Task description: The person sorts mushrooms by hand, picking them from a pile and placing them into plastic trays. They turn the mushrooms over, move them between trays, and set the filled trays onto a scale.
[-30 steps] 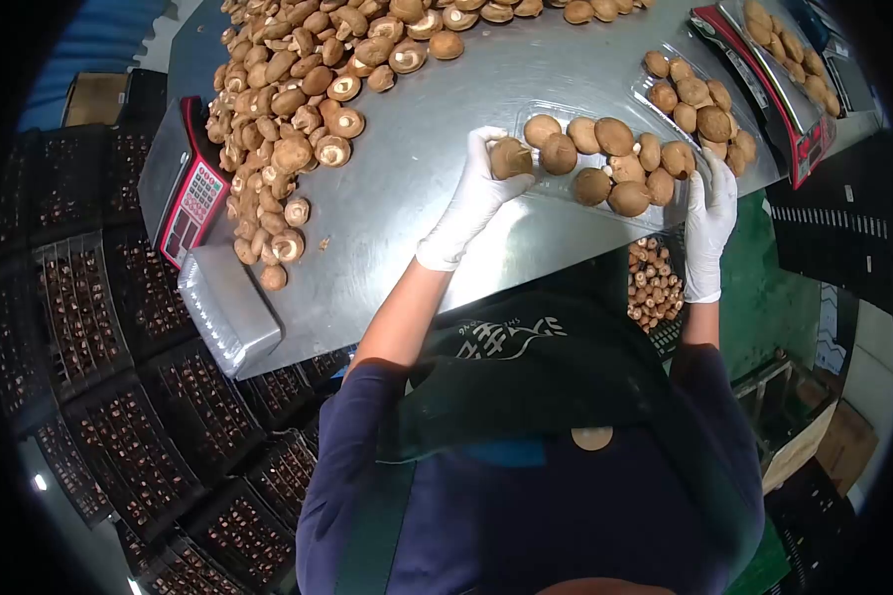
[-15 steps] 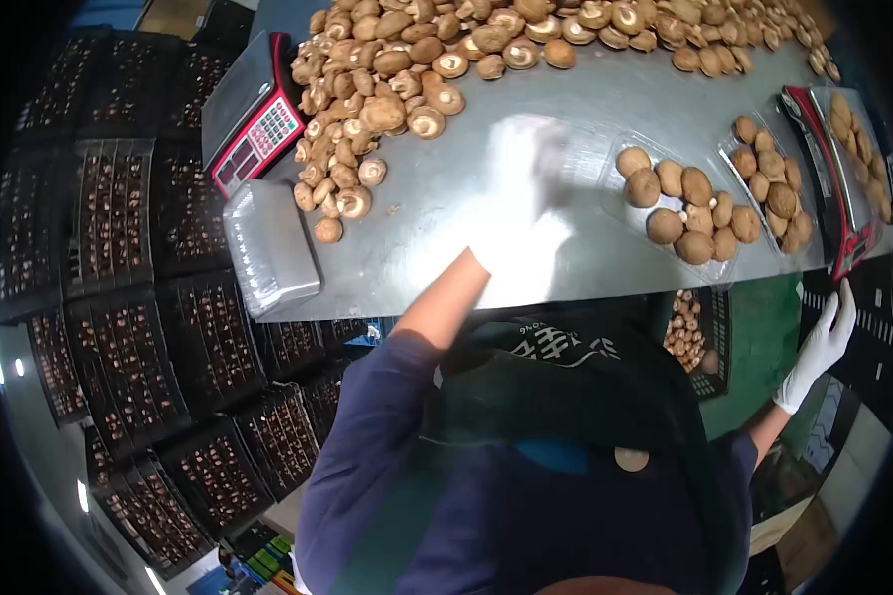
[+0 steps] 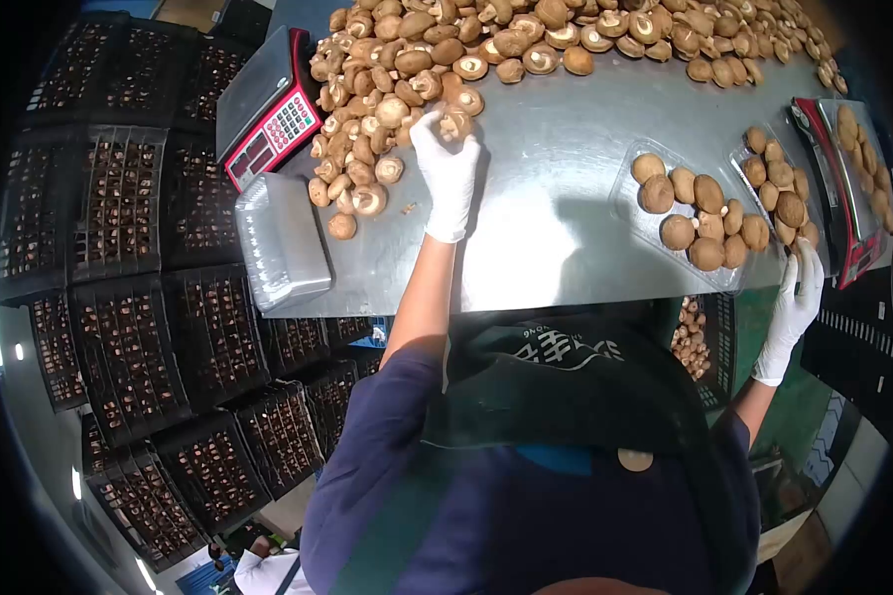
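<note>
My left hand (image 3: 446,178), in a white glove, reaches to the edge of a large heap of brown mushrooms (image 3: 417,59) on the metal table. Its thumb and forefinger close around a mushroom (image 3: 454,124), stem side showing. At the right, my gloved right hand (image 3: 796,297) has its fingertips together on a mushroom (image 3: 810,234) at the near end of a clear plastic tray (image 3: 742,164). Left of that lies another clear tray (image 3: 625,198) holding several mushrooms, caps up.
A red-edged scale (image 3: 278,129) and stacked clear trays (image 3: 280,243) stand at the left. Another scale (image 3: 814,129) bears a filled tray at the right. Below the table is a crate of mushrooms (image 3: 690,342). Dark crates (image 3: 119,208) line the left; a white-sleeved person (image 3: 268,570) is behind.
My left hand, blurred over the middle of the table before, has moved left to the heap and taken hold of a mushroom. My right hand has moved from the right scale's edge to the nearby tray.
</note>
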Demonstrator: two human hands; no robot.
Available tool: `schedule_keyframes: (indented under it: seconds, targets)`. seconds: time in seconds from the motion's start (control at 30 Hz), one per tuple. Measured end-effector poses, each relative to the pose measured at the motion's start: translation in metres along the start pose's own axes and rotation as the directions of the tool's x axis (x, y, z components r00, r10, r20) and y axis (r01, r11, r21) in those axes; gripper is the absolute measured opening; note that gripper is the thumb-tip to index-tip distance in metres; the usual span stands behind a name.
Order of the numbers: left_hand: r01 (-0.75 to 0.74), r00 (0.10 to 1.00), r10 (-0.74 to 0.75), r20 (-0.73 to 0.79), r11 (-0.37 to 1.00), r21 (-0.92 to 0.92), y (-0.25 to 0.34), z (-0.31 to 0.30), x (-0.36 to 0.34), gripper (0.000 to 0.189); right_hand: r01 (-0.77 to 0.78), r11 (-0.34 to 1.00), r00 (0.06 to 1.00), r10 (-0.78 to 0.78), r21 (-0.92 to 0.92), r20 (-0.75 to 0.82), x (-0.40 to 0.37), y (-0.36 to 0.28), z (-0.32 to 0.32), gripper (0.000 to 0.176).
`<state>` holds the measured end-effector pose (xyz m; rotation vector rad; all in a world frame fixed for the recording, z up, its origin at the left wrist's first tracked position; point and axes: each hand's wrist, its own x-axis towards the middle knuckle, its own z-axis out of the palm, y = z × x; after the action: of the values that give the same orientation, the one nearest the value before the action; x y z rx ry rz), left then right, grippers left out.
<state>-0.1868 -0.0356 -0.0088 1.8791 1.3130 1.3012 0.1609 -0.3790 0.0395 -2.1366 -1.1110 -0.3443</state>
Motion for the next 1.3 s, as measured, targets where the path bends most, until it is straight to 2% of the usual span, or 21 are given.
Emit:
schedule_keyframes:
  seconds: [0.03,0.07,0.23,0.33,0.43,0.47,0.5,0.53,0.6,0.7,0.73,0.83,0.87,0.97,1.03,1.1,1.13,1.2,1.23,1.27,1.3]
  targets:
    - [0.000,1.000,0.003,0.027,0.993,-0.119,0.003,0.002,-0.003,0.051,-0.001,1.000,1.000,0.001,0.012,-0.003,0.000,0.001,-0.001,0.026]
    - [0.038,0.999,-0.032,0.043,0.988,-0.147,0.012,0.003,-0.007,0.055,-0.002,1.000,1.000,0.002,0.005,-0.001,0.000,0.001,-0.001,0.026]
    - [0.043,0.995,-0.018,0.095,0.963,-0.268,0.039,0.009,-0.014,0.060,0.016,0.999,1.000,-0.017,-0.045,-0.024,-0.003,0.000,-0.005,0.025]
    - [-0.022,0.988,0.056,0.145,0.973,-0.228,0.042,0.010,-0.013,0.061,-0.009,1.000,1.000,0.008,-0.026,-0.030,-0.003,-0.002,-0.009,0.023]
    - [-0.054,0.973,0.127,0.194,0.937,-0.345,0.045,0.014,-0.015,0.062,-0.020,0.999,0.999,0.019,-0.030,-0.035,-0.006,0.001,-0.010,0.022]
    - [0.182,0.953,-0.005,0.302,0.807,-0.561,0.060,0.011,-0.017,0.063,-0.019,0.999,0.999,0.018,-0.033,-0.034,-0.007,0.002,-0.010,0.022]
    - [0.407,0.895,-0.100,0.435,0.584,-0.702,0.069,0.009,-0.019,0.063,-0.023,0.999,0.999,0.022,-0.036,-0.033,-0.007,0.002,-0.009,0.022]
    - [0.411,0.893,-0.099,0.440,0.582,-0.702,0.069,0.010,-0.021,0.063,-0.022,0.998,0.999,0.021,-0.055,-0.026,-0.008,0.002,-0.009,0.022]
    - [0.473,0.868,-0.108,0.485,0.478,-0.740,0.071,0.012,-0.023,0.065,-0.019,0.996,0.999,0.017,-0.086,-0.029,-0.008,0.001,-0.010,0.022]
    - [0.506,0.843,-0.131,0.522,0.519,-0.689,0.083,0.013,-0.028,0.063,-0.048,0.997,0.998,0.047,-0.057,-0.029,-0.006,-0.007,-0.011,0.022]
    - [0.480,0.840,-0.088,0.535,0.582,-0.657,0.087,0.015,-0.029,0.058,-0.051,0.995,0.998,0.049,-0.081,-0.025,-0.006,-0.010,-0.011,0.021]
    - [0.579,0.726,-0.100,0.680,0.623,-0.526,0.107,0.024,-0.049,0.060,-0.019,0.994,0.999,0.014,-0.103,-0.046,-0.010,-0.007,-0.007,0.020]
    - [0.549,0.714,-0.021,0.700,0.637,-0.541,0.102,0.033,-0.060,0.061,-0.026,0.993,0.999,0.022,-0.117,-0.040,-0.012,-0.008,-0.004,0.021]
    - [0.478,0.643,0.073,0.762,0.739,-0.475,0.101,0.053,-0.086,0.061,-0.061,0.995,0.998,0.058,-0.081,-0.036,-0.020,-0.008,-0.003,0.021]
    - [0.537,0.610,0.065,0.790,0.699,-0.472,0.105,0.060,-0.092,0.059,-0.084,0.996,0.996,0.083,-0.031,-0.037,-0.024,-0.010,0.002,0.021]
    - [0.600,0.537,0.012,0.843,0.697,-0.392,0.110,0.060,-0.088,0.061,-0.074,0.995,0.997,0.072,-0.070,-0.026,-0.028,-0.006,0.000,0.021]
    - [0.600,0.534,0.014,0.846,0.698,-0.391,0.109,0.062,-0.088,0.061,-0.079,0.996,0.997,0.078,-0.042,-0.026,-0.030,-0.004,0.000,0.020]
    - [0.467,0.632,0.150,0.760,0.709,-0.529,0.108,0.066,-0.087,0.055,-0.081,0.995,0.996,0.079,-0.057,-0.030,-0.032,-0.003,0.001,0.020]
    - [0.467,0.630,0.152,0.761,0.709,-0.529,0.108,0.066,-0.085,0.055,-0.080,0.994,0.996,0.078,-0.071,-0.033,-0.033,-0.003,0.000,0.020]
    - [0.109,0.625,0.261,0.736,0.904,-0.413,0.111,0.062,-0.078,0.050,-0.079,0.992,0.996,0.076,-0.102,-0.036,-0.032,-0.004,0.001,0.020]
    - [-0.276,0.575,0.365,0.732,0.929,-0.246,0.113,0.060,-0.074,0.046,-0.086,0.990,0.996,0.082,-0.111,-0.039,-0.031,-0.005,0.001,0.020]
